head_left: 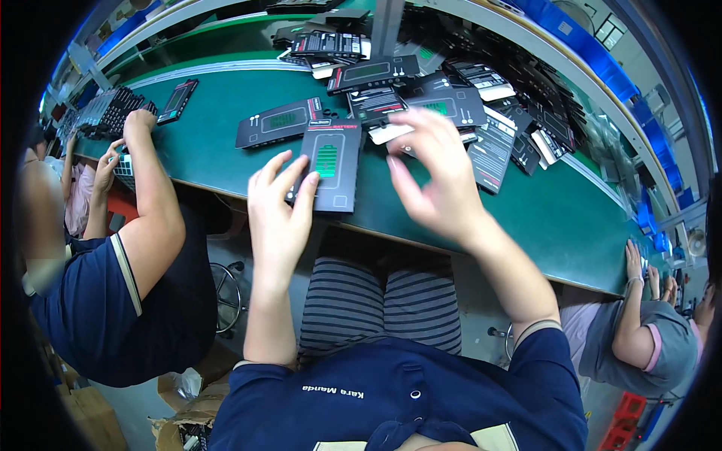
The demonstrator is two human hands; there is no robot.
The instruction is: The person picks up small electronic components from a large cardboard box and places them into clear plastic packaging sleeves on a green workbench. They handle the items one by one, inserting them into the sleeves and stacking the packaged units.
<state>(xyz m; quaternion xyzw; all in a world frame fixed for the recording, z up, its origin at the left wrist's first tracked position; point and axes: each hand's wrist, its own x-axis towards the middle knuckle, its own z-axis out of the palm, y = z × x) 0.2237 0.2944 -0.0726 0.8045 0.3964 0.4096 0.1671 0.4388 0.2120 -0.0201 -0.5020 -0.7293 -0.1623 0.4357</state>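
A flat black box with a green battery picture and a red stripe (328,161) lies near the table's front edge. My left hand (280,203) is at its left side, fingers apart, with thumb and fingertips touching or just over that edge. My right hand (440,177) is raised to the right of this box, thumb spread from the fingers, slightly blurred and holding nothing I can see. Behind the left hand lies a similar black box (278,122), tilted. A white open flap (389,134) of another box shows beside my right fingertips.
A heap of black boxes (492,146) covers the far right of the green table (218,154). At left, a co-worker's hand (139,124) is by rows of stacked boxes (113,113), near a lone box (177,101). Another person's hand (633,263) rests at the far right edge.
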